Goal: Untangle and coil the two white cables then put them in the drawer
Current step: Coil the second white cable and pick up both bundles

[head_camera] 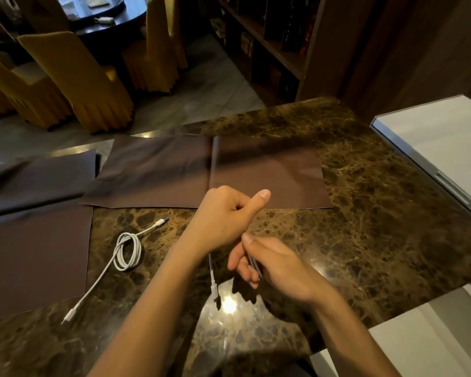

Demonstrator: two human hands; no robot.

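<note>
A brown marble countertop [365, 213] carries one brown placemat [174, 172] far centre, another brown mat [36, 257] near left, a darker cloth [38, 178] far left, and a partly coiled white cable [127, 251] between them.

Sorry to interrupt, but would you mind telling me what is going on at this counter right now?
A person is working on a white cable with both hands above the marble counter. The left hand grips it, with one plug end hanging below the fist, and the right hand pinches a few strands of it. A second white cable lies on the counter to the left, looped into a small coil with both ends trailing loose. Neither has been put away yet.
</note>
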